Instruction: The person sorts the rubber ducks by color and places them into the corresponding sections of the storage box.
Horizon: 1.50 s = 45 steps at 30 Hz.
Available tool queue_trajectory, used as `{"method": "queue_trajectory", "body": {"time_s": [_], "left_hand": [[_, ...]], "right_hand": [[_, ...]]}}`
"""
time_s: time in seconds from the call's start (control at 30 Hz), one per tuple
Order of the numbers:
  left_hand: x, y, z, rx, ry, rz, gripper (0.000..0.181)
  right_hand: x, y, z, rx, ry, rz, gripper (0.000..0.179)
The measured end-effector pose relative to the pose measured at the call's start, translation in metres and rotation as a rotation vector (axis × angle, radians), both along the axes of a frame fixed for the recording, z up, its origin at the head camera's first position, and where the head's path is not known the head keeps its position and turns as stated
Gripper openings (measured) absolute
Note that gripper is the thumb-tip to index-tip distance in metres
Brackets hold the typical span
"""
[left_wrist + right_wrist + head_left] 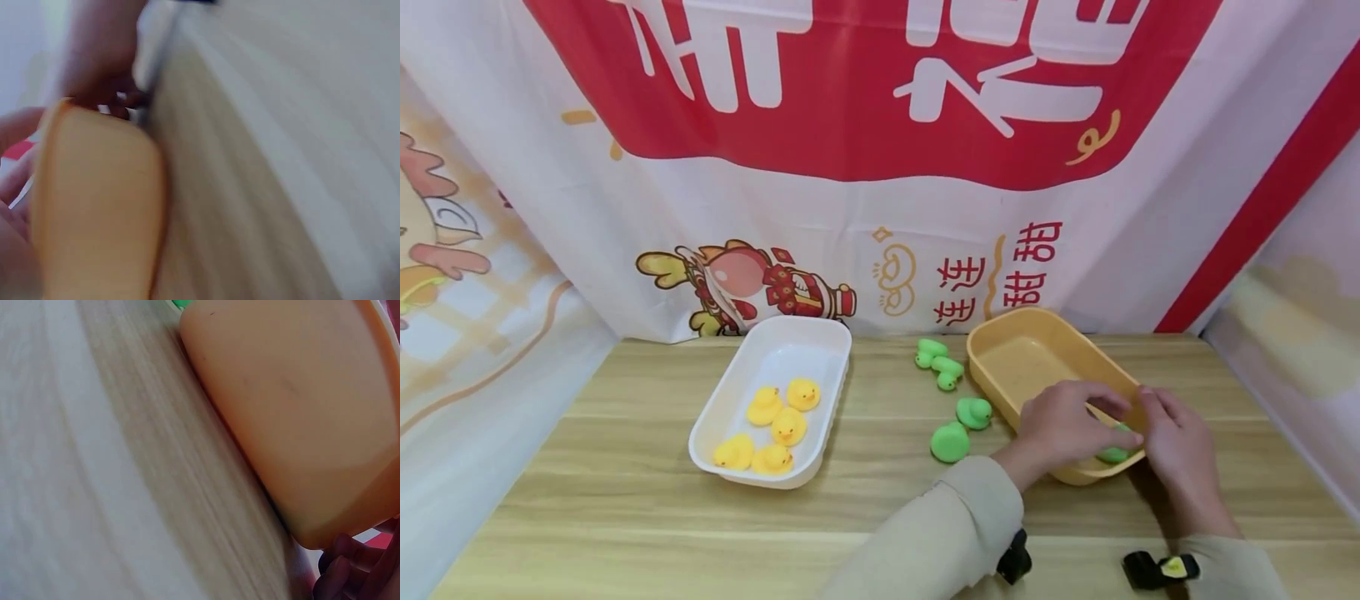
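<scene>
Green duck (1112, 456), probably light and soft, sits in the tub (1026, 360), near end; pinch its body. Left hand (1071, 421) partly covers it, hold unclear; right hand (1180, 450) grips the tub's rim.

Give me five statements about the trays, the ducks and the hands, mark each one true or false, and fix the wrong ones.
1. Five yellow ducks lie in the white tray. True.
2. All the green ducks are off the table. False: four lie on it.
3. The left hand is over the white tray. False: it is over the orange tray.
4. The right hand touches the orange tray. True.
5. Both trays are the same colour. False: one is white, one orange.
</scene>
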State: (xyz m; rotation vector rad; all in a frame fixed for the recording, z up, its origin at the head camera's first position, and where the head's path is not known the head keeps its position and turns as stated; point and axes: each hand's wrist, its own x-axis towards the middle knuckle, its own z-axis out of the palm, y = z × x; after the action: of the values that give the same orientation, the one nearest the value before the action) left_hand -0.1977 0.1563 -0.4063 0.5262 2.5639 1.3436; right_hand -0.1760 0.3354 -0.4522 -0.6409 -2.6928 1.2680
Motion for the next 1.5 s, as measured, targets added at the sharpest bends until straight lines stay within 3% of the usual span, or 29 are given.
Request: {"method": "queue_trajectory", "body": {"time_s": [0.1, 0.17, 0.2, 0.33, 0.43, 0.53, 0.67, 0.9, 1.07, 1.2, 1.5], "left_hand": [[0.000, -0.007, 0.009, 0.351, -0.177, 0.040, 0.018], [-0.001, -0.016, 0.018, 0.524, -0.236, 0.059, 0.017], [-0.002, -0.022, 0.022, 0.566, -0.242, 0.061, 0.017], [-0.003, -0.056, 0.047, 0.612, -0.201, 0.063, 0.015], [0.002, -0.084, 0.064, 0.605, -0.163, 0.104, 0.017], [0.010, -0.110, 0.071, 0.563, -0.111, 0.161, 0.018], [0.020, -0.140, 0.060, 0.445, -0.040, 0.228, 0.019], [0.028, -0.165, 0.014, 0.249, -0.041, 0.252, 0.022], [0.021, -0.161, -0.013, 0.160, 0.006, 0.265, 0.032], [0.016, -0.151, -0.026, 0.095, 0.043, 0.264, 0.036], [0.001, -0.129, -0.036, 0.036, 0.082, 0.239, 0.043]], "right_hand": [[0.003, 0.001, -0.001, 0.022, 0.022, 0.005, 0.064], [0.004, 0.000, -0.001, 0.020, 0.030, -0.003, 0.063], [0.004, -0.001, -0.001, 0.015, 0.033, -0.006, 0.063], [0.003, -0.003, 0.001, -0.012, 0.035, -0.006, 0.064], [0.002, -0.003, 0.002, -0.021, 0.033, 0.006, 0.064], [0.003, 0.000, 0.002, -0.018, 0.029, 0.007, 0.065], [0.003, 0.001, 0.003, -0.010, 0.009, -0.001, 0.067], [0.004, -0.001, 0.004, -0.037, -0.012, -0.007, 0.068], [0.003, -0.003, 0.002, -0.026, 0.007, -0.016, 0.067], [0.002, -0.003, 0.001, -0.034, 0.008, -0.029, 0.066], [0.001, -0.003, 0.002, -0.036, 0.006, -0.040, 0.067]]}}
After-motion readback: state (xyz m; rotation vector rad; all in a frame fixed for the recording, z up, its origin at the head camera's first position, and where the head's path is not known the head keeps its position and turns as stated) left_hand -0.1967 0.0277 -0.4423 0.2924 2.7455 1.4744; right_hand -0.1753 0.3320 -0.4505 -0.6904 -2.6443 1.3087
